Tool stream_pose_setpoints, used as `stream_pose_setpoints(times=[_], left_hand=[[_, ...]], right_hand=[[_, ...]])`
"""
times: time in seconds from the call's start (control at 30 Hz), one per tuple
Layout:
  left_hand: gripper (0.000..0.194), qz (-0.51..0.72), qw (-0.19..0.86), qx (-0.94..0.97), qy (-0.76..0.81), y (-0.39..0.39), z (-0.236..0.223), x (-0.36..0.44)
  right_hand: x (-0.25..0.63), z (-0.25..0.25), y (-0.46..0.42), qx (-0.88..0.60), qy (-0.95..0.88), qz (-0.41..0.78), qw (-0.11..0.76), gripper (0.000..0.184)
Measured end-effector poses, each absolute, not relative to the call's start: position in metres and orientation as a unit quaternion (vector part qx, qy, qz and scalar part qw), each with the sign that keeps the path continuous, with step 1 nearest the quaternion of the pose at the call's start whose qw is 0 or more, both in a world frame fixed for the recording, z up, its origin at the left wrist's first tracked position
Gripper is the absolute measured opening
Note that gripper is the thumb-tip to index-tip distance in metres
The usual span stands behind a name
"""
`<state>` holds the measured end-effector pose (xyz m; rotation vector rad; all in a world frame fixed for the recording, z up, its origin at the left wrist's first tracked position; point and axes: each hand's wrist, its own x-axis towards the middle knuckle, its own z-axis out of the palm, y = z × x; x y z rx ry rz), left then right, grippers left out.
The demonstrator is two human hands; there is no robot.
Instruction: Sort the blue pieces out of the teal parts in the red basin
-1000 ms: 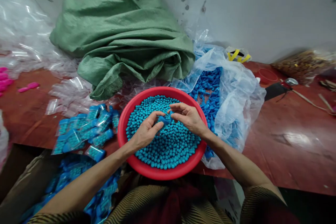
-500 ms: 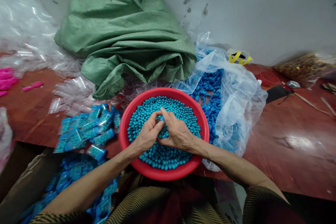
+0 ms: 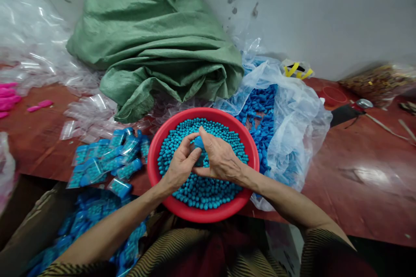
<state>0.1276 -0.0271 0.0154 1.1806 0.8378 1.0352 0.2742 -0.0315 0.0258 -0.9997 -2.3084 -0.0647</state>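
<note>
A red bowl (image 3: 156, 147) heaped with small teal balls (image 3: 208, 190) sits at the near edge of a red-brown table. Both my hands meet over the balls. My left hand (image 3: 178, 166) is curled around a small blue-capped container (image 3: 198, 143), fingers closed on it. My right hand (image 3: 221, 158) presses against the same container from the right, its fingers together over the top. Most of the container is hidden between the hands.
Filled blue-capped packets (image 3: 107, 158) lie left of the bowl, with more in a box (image 3: 81, 220) below the table edge. A clear bag of blue caps (image 3: 266, 112) lies to the right, a green sack (image 3: 156, 39) behind, and empty clear bags (image 3: 87, 114) at left.
My right hand moved in from the right and closed against my left hand over the container; both hands now press together slightly higher above the balls.
</note>
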Motion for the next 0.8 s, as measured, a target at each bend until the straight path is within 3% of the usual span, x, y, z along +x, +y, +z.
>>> stream_pose_setpoints(times=[0.4, 0.5, 0.67, 0.8], left_hand=[[0.010, 0.485, 0.537, 0.528, 0.445, -0.029, 0.015, 0.140], [0.010, 0.467, 0.497, 0.564, 0.466, -0.030, 0.007, 0.131], [0.027, 0.428, 0.361, 0.635, 0.533, -0.039, 0.018, 0.075], [0.030, 0.421, 0.186, 0.606, 0.649, -0.047, 0.020, -0.002]], right_hand=[[0.261, 0.029, -0.027, -0.457, -0.882, 0.065, 0.093, 0.090], [0.257, 0.027, -0.026, -0.446, -0.881, 0.126, 0.099, 0.090], [0.256, 0.034, -0.018, -0.353, -0.906, 0.161, 0.168, 0.089], [0.239, 0.045, -0.007, -0.346, -0.909, 0.156, 0.173, 0.065]])
